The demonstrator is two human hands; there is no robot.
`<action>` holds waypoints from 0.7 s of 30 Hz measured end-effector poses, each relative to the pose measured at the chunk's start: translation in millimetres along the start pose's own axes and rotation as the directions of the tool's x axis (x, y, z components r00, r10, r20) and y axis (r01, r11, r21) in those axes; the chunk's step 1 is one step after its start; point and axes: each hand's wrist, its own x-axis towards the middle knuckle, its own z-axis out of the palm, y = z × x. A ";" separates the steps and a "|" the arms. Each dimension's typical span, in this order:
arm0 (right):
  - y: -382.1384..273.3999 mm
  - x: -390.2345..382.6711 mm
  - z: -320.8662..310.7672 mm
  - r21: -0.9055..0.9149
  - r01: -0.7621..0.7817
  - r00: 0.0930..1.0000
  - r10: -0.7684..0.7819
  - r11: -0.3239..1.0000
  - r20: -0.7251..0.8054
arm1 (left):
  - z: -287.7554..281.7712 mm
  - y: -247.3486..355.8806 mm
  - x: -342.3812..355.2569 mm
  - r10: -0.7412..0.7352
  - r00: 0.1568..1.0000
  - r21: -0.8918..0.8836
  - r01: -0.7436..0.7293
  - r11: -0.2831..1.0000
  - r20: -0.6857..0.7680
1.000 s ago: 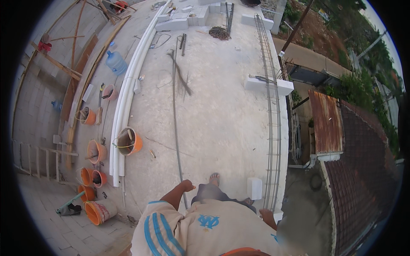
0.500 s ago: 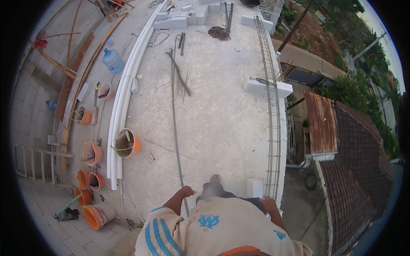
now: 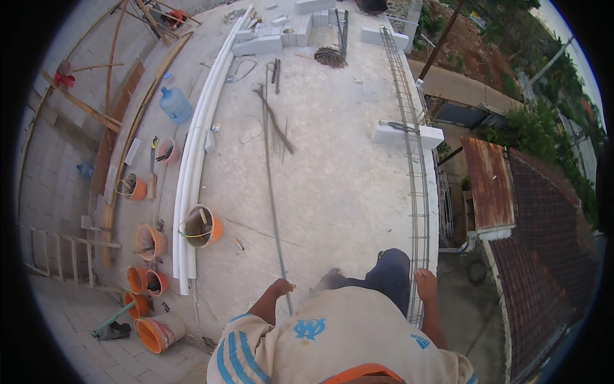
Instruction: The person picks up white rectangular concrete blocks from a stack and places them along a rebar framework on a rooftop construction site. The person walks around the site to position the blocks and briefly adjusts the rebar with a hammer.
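Note:
My left hand (image 3: pixel 279 288) hangs low by my side, next to a long thin bar (image 3: pixel 273 211) lying along the floor. Its fingers are curled closed; what they hold, if anything, is too small to make out. My right hand (image 3: pixel 425 281) is bent beside the rebar cage (image 3: pixel 419 211), a long ladder-like steel frame along the slab's right edge. Whether it touches the cage I cannot tell, and its fingers are blurred. One of my knees (image 3: pixel 391 272), in dark trousers, is raised close to the cage.
White pipes (image 3: pixel 190 160) run along the left. Orange buckets (image 3: pixel 204 227) and a blue water jug (image 3: pixel 174 104) stand about them. A white block (image 3: pixel 406 134) lies under the cage. Bundled wire (image 3: pixel 329 57) and more blocks are far ahead. The slab edge drops at right toward tiled roofs (image 3: pixel 543 211).
I have moved forward, and the scene has shifted slightly right. My right hand has gone outward and forward to the cage's side. A knee has come up, hiding the near white block.

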 end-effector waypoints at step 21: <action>-79.0 376.4 82.0 0.133 -0.109 0.856 0.025 0.985 0.517 | -265.6 90.6 54.8 0.083 0.899 -0.101 -0.139 0.985 -0.430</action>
